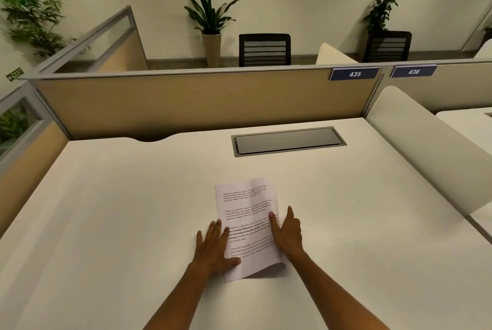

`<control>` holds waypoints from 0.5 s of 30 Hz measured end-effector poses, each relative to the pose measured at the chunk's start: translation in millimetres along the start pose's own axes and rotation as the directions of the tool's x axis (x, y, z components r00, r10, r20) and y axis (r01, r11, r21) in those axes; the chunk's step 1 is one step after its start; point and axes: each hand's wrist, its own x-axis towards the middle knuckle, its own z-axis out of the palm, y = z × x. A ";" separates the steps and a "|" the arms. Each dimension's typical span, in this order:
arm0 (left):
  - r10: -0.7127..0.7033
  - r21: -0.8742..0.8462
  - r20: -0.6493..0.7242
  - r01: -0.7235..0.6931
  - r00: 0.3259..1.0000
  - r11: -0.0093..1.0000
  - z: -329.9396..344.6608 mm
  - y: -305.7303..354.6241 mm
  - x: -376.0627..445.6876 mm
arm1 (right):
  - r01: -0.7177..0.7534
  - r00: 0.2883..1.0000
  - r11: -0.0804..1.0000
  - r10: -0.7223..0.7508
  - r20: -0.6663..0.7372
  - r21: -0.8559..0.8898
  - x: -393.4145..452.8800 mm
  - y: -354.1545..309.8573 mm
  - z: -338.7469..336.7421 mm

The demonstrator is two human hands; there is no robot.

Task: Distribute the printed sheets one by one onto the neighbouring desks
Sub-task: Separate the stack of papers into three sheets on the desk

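Note:
A printed sheet [246, 212] with several paragraphs of text lies on the white desk [106, 223], a little right of the middle. Its near right corner curls up off the surface. My left hand [214, 246] rests flat on the sheet's left edge, fingers spread and pointing away from me. My right hand [287, 231] presses flat on the sheet's right edge, fingers apart. Neither hand grips the paper. I cannot tell whether it is one sheet or a thin stack.
A grey cable hatch [288, 140] is set into the desk behind the sheet. A tan partition [186, 101] with labels 435 and 436 closes the far side. A white divider [426, 148] separates the neighbouring desk [466, 122] on the right. Chairs and potted plants stand beyond.

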 end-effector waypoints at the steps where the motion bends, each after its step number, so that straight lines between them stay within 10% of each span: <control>1: -0.002 0.005 0.000 0.002 1.000 1.000 0.2 0.2 0.4 | -0.032 0.999 0.996 0.029 0.034 0.084 2.2 -2.7 -1.4; 6: -0.018 0.026 0.004 0.018 1.000 1.000 -2.4 2.8 1.0 | -0.222 0.965 0.856 0.123 0.233 0.467 13.3 -3.6 -16.4; 15: -0.039 -0.103 -0.013 0.038 0.999 0.994 -15.4 10.2 -4.2 | 0.061 0.995 0.998 -0.061 0.084 -0.001 24.1 24.0 -43.5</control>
